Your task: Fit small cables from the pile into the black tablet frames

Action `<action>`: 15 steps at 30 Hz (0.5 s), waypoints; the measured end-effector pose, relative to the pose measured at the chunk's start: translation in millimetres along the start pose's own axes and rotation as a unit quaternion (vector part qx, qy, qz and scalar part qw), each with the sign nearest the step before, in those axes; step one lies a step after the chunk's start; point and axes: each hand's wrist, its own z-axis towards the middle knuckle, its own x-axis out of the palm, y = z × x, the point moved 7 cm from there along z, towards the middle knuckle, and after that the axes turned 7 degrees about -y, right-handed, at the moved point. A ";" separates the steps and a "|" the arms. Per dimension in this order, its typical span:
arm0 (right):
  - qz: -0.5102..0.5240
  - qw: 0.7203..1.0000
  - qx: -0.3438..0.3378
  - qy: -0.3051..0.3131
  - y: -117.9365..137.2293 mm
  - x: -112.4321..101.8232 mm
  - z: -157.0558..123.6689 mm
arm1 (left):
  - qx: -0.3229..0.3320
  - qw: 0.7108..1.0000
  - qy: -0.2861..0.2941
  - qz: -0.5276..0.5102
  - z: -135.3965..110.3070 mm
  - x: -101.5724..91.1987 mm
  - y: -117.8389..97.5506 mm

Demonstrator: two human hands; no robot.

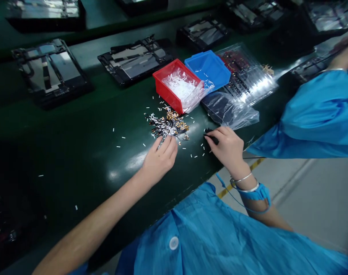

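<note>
Across the dark green tabletop [62, 126], a loose heap of tiny gold-and-silver metal parts [169, 124] lies beside a red plastic bin [165, 89]. The left hand [159, 158] curls at the heap's edge, its grip unclear; the right hand [227, 147] has a narrow, steady fingertip grip on a small black piece [211, 136].

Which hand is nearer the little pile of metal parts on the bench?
Left. The left hand is right at the near edge of the pile of metal parts. The right hand is further off to the pile's right, on a small black piece.
</note>
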 end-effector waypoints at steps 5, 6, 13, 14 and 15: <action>0.054 0.998 0.023 0.011 -7.6 0.0 0.0 | 0.055 0.997 0.051 0.015 33.0 18.2 8.5; 0.075 0.997 0.036 0.003 -8.6 -2.4 -0.1 | 0.059 0.996 0.068 0.004 36.4 20.8 10.3; 0.252 0.958 0.124 0.055 -1.0 4.0 -0.5 | -0.005 0.994 0.050 -0.097 34.9 -4.1 24.6; 0.268 0.952 0.125 0.081 1.5 9.4 -0.1 | -0.015 0.993 0.037 -0.109 33.1 -11.1 22.4; 0.278 0.947 0.124 0.100 3.1 13.8 0.5 | -0.020 0.992 0.031 -0.117 31.4 -16.6 18.2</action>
